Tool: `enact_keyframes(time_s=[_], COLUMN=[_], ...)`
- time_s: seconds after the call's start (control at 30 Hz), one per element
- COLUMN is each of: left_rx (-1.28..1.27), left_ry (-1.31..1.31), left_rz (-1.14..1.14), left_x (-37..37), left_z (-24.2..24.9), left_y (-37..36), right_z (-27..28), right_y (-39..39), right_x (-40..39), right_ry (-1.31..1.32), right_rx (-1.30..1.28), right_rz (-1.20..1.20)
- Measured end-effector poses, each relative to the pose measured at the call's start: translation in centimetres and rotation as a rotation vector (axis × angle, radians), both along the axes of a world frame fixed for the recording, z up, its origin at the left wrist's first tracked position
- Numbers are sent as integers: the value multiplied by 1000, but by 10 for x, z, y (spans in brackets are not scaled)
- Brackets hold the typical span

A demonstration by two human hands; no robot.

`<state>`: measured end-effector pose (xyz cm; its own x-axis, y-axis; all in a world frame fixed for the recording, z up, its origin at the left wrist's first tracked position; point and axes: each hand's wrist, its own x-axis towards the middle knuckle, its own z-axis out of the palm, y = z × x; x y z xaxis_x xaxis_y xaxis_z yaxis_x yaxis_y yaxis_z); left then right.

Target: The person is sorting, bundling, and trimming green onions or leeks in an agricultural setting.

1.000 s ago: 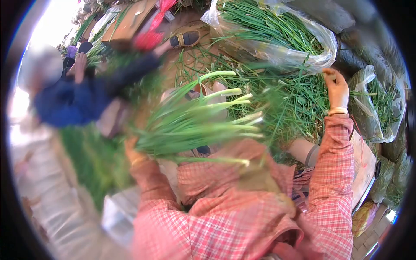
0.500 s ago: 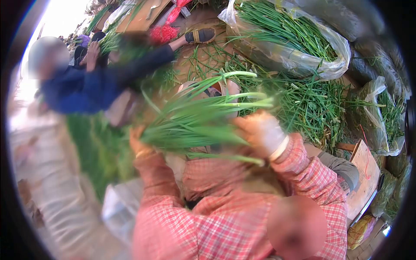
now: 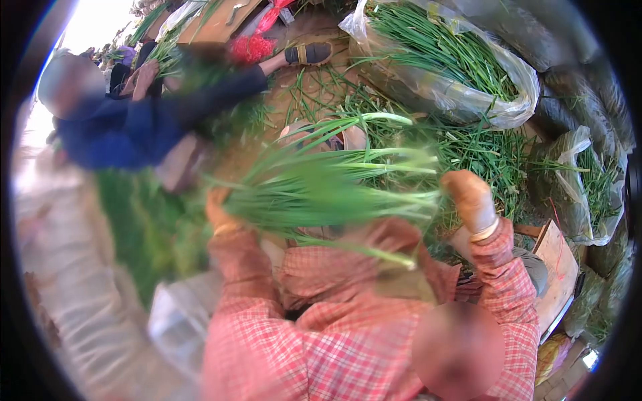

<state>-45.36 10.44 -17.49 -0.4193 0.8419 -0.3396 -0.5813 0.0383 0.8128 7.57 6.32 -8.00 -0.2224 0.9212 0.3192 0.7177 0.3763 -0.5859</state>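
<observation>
My left hand point(image 3: 224, 208), in a stained glove, is closed around the leafy end of a bunch of scallions point(image 3: 314, 190). Their pale stem ends point right, spread apart and partly blurred; one stalk hangs lower than the others. My right hand point(image 3: 470, 200), gloved too, is just right of the pale ends, apart from most of them. Its fingers are curled in; whether anything thin is between them is hidden.
Loose green leaves point(image 3: 488, 160) lie heaped on the ground beyond my right hand. Plastic bags of greens point(image 3: 528, 87) stand at upper right. A co-worker in a dark blue top point(image 3: 127, 137) sits at left. A wooden board point(image 3: 556, 271) is at my right.
My right hand has moved right, away from the stalks to past their pale ends. The bunch has shifted slightly right, still in my left hand.
</observation>
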Motion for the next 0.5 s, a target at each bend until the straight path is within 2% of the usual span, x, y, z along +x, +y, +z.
enact_keyframes(time_s=[0.07, 0.13, 0.2, 0.23, 0.27, 0.3, 0.33, 0.37, 0.4, 0.47, 0.5], left_rx=[81, 67, 196, 185, 174, 85, 0, 89, 179, 159, 50], left_ry=[-23, 162, -195, -198, -200, -26, 148, 68, -15, 0, 97], left_rz=[-49, -11, -83, -64, -44, 21, 78, 1, -74, -69, 15], left_x=[-6, -1, 0, 3, 6, 13, 16, 13, 7, 18, 44], left_z=[-11, -6, 6, 12, 18, 24, 28, 28, 26, 40, 64], left_y=[2, 5, 9, 9, 9, 10, 13, 14, 15, 17, 17], right_z=[-21, -72, -8, 6, 36, 61, 68, 79, 76, 67, 59], right_y=[2, 6, 20, 22, 32, 43, 55, 65, 72, 83, 85], right_x=[41, 114, 98, 88, 63, 31, 3, -22, -43, -75, -76], right_ry=[152, -76, -841, -689, -566, -436, -204, -132, -142, -174, -217], right_rx=[-55, -110, -431, -129, 11, 143, 165, 131, 127, 68, -28], right_rz=[-110, -400, -586, -534, -352, -177, 17, 190, 336, 441, 483])
